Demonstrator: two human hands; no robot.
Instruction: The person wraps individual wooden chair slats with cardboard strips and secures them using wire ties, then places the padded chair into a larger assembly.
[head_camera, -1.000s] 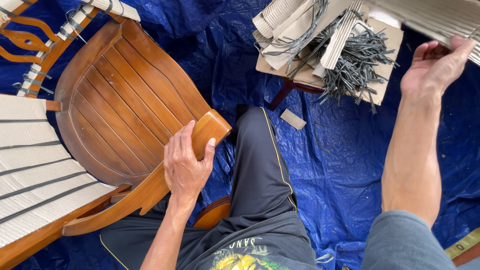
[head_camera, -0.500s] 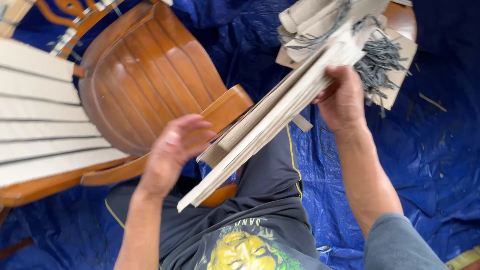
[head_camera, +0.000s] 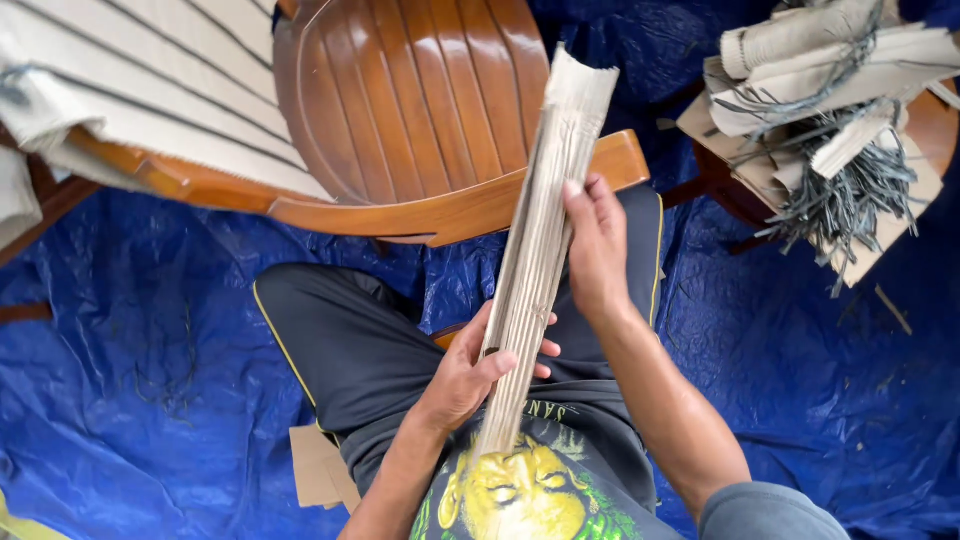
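Both hands' fingers (head_camera: 585, 215) wrap the upright strip bundle (head_camera: 535, 240), left hand (head_camera: 470, 375) lower.

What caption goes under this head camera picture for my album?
Both hands, left and right, hold a pale folded bundle upright over a wooden chair on blue tarp.
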